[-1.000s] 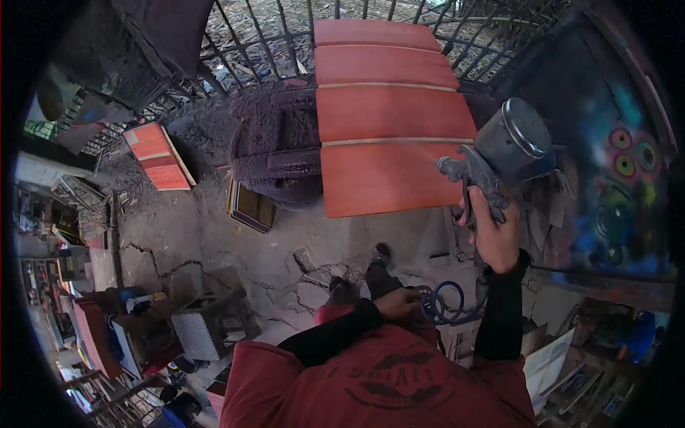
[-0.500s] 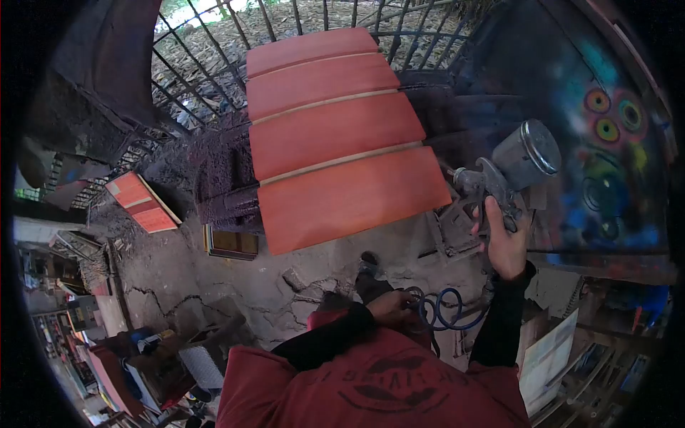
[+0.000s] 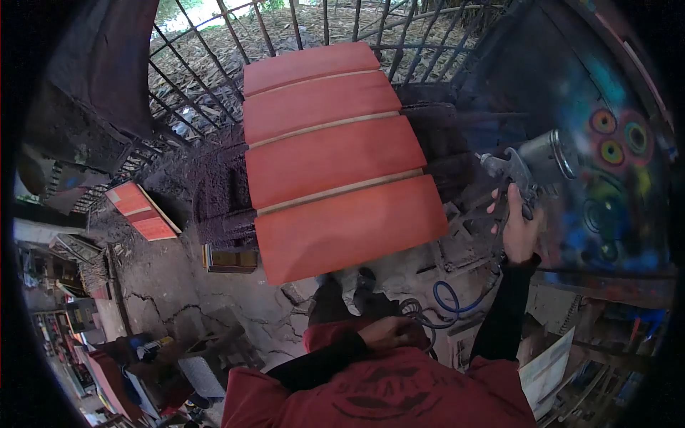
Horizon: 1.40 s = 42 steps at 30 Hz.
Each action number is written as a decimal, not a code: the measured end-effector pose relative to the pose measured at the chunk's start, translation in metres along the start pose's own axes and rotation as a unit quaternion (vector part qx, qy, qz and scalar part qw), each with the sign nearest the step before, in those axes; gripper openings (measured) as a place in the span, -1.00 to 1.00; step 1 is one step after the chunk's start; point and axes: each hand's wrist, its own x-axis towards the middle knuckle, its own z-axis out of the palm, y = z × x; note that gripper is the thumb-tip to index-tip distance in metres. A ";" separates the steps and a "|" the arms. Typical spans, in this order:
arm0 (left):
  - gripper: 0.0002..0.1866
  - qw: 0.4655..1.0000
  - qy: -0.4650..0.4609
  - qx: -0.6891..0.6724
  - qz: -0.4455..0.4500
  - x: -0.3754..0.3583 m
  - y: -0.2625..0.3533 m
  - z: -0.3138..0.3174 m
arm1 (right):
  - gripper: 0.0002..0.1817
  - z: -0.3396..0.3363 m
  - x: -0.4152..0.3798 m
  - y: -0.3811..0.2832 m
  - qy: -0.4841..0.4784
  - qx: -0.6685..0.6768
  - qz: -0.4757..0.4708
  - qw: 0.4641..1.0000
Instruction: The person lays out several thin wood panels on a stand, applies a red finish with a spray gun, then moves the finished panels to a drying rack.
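My right hand [image 3: 522, 232] is closed around the handle of a spray gun [image 3: 511, 170], held to the right of several red-orange boards [image 3: 349, 225]. The gun's metal cup [image 3: 546, 158] tilts to the right, and its nozzle points left. My left hand [image 3: 391, 332] is low in front of my body, its fingers curled at the loops of a blue air hose [image 3: 448, 303]; the exact grip is partly hidden. The boards lie in a row, one behind another, with narrow pale strips showing between them.
A paint-crusted dark support [image 3: 222, 189] shows under the boards. Behind stands a metal bar fence [image 3: 296, 28]. A paint-stained dark panel [image 3: 571, 85] rises at right. More red boards [image 3: 146, 212] lean at left, and stacked panels [image 3: 228, 260] sit on the cracked floor [image 3: 207, 292].
My right hand has moved the spray gun rightward, away from the boards' edge. The boards appear slightly lower in view, and the hose loops have spread out. My left hand stays near my body.
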 end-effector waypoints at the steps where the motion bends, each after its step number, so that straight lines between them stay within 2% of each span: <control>1: -0.55 1.000 -0.004 -0.016 0.014 -0.005 0.003 -0.003 | -0.64 0.009 0.005 -0.002 -0.008 0.001 -0.006 1.000; 4: -0.51 0.999 -0.021 0.014 0.038 -0.017 0.000 -0.016 | -0.65 0.030 0.017 0.002 -0.033 0.008 -0.014 0.999; 7: -0.50 1.000 -0.021 -0.013 0.000 -0.029 0.009 -0.031 | -0.67 0.059 0.021 -0.006 -0.040 0.012 -0.004 0.999; 13: -0.51 0.998 0.020 -0.025 0.052 -0.043 -0.009 -0.044 | -0.69 0.103 0.013 -0.015 -0.086 0.008 -0.001 0.996; 22: -0.63 1.000 0.013 0.004 0.023 -0.063 -0.020 -0.066 | -0.69 0.168 -0.019 -0.043 -0.171 -0.024 -0.023 0.985; 25: -0.63 0.999 0.002 0.006 0.039 -0.066 -0.029 -0.069 | -0.73 0.186 -0.030 -0.049 -0.201 -0.054 -0.021 0.978; 27: -0.63 0.995 0.017 -0.019 0.096 -0.064 -0.047 -0.064 | -0.75 0.202 -0.037 -0.052 -0.218 -0.031 -0.055 0.974; 29: -0.62 0.994 0.019 -0.029 0.105 -0.068 -0.052 -0.066 | -0.79 0.217 -0.044 -0.053 -0.246 -0.020 -0.093 0.964; 34: -0.58 0.993 0.002 -0.057 0.107 -0.085 -0.047 -0.083 | -0.77 0.246 -0.064 -0.068 -0.284 -0.017 -0.068 0.956; 36: -0.57 0.994 -0.004 -0.024 0.103 -0.090 -0.048 -0.088 | -0.78 0.258 -0.070 -0.071 -0.312 -0.033 -0.116 0.942; 37: -0.57 0.994 -0.003 -0.027 0.105 -0.092 -0.046 -0.089 | -0.77 0.263 -0.073 -0.071 -0.326 -0.026 -0.112 0.938; 39: -0.57 0.980 0.006 -0.110 0.164 -0.097 -0.041 -0.091 | -0.76 0.273 -0.081 -0.078 -0.343 -0.030 -0.120 0.931; 42: -0.57 0.982 0.016 -0.056 0.182 -0.091 -0.051 -0.087 | -0.72 0.285 -0.087 -0.092 -0.370 -0.011 -0.134 0.919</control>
